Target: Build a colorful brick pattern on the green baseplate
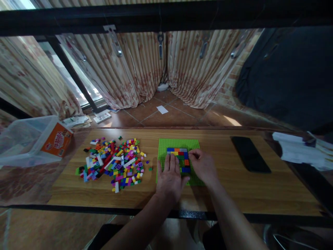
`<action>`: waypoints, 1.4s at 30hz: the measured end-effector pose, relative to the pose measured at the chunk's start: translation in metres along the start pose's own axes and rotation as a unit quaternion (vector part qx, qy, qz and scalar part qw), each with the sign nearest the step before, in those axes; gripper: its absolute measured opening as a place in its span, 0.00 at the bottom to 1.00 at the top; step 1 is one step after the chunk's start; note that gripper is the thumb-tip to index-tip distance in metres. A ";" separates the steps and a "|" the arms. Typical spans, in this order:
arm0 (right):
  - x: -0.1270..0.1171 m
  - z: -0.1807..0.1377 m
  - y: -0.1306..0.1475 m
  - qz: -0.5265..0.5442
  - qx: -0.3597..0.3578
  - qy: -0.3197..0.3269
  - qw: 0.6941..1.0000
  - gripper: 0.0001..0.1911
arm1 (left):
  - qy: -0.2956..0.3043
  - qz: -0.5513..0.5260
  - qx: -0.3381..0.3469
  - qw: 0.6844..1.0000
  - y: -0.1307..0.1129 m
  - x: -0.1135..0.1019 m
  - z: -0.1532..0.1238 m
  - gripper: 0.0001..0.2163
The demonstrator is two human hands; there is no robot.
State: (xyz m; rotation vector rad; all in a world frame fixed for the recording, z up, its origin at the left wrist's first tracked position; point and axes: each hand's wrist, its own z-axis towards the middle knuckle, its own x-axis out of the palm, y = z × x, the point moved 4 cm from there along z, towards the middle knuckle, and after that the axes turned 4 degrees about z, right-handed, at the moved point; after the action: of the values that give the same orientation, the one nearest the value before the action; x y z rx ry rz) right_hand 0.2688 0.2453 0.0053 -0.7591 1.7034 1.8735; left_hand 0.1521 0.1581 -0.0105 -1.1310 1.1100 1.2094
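A green studded baseplate lies on the wooden table, with a block of toy bricks in blue, orange, red, yellow and grey built on it. My left hand rests flat over the left part of the build, fingers stretched forward and thumb out to the side; it hides some bricks beneath. At the build's upper right edge, the fingertips of my right hand are curled together against the bricks. Whatever is between those fingertips is too small or hidden to make out.
A spread pile of loose toy bricks covers the table left of the baseplate. A dark phone-like slab lies at the right. Beyond the table's left end stands a clear plastic tub with an orange label. White papers sit past the right end.
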 end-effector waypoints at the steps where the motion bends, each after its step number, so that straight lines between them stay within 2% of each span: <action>1: 0.000 0.000 0.000 0.002 -0.001 -0.002 1.000 0.14 | 0.002 0.000 0.000 1.000 -0.001 0.000 0.000 0.29; 12: 0.000 -0.001 -0.014 0.087 -0.014 -0.046 0.995 0.19 | -0.025 -0.060 -0.022 0.998 -0.007 0.001 -0.004 0.33; 17: -0.001 0.003 -0.016 0.115 0.018 -0.081 0.990 0.19 | -0.044 -0.119 0.006 0.992 0.008 -0.005 -0.003 0.30; 21: 0.002 0.002 -0.005 0.096 0.020 -0.075 0.992 0.20 | -0.049 -0.156 0.030 0.986 0.023 -0.014 0.000 0.23; 23: 0.006 0.003 -0.001 0.055 -0.010 -0.058 0.997 0.23 | -0.053 -0.160 0.034 0.985 0.027 -0.017 0.001 0.19; 25: 0.014 0.003 0.002 0.007 -0.071 -0.038 0.997 0.25 | -0.058 -0.162 0.036 0.985 0.028 -0.018 0.002 0.18; 28: 0.027 0.002 0.000 -0.058 -0.163 -0.011 0.985 0.27 | -0.066 -0.171 0.035 0.983 0.027 -0.018 0.003 0.16; 30: 0.034 0.001 -0.003 -0.094 -0.194 0.016 0.976 0.27 | -0.069 -0.175 0.034 0.982 0.026 -0.018 0.003 0.16; 33: 0.040 0.000 -0.005 -0.135 -0.213 0.040 0.967 0.27 | -0.072 -0.177 0.032 0.981 0.026 -0.018 0.004 0.16; 42: 0.039 -0.007 -0.003 -0.183 -0.231 0.042 0.955 0.28 | -0.070 -0.198 0.013 0.978 0.026 -0.022 0.004 0.13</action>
State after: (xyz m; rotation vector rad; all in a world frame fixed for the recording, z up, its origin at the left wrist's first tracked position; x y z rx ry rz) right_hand 0.2431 0.2379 -0.0240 -1.2539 1.0688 2.0037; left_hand 0.1254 0.1605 0.0103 -1.1624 0.7462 0.9413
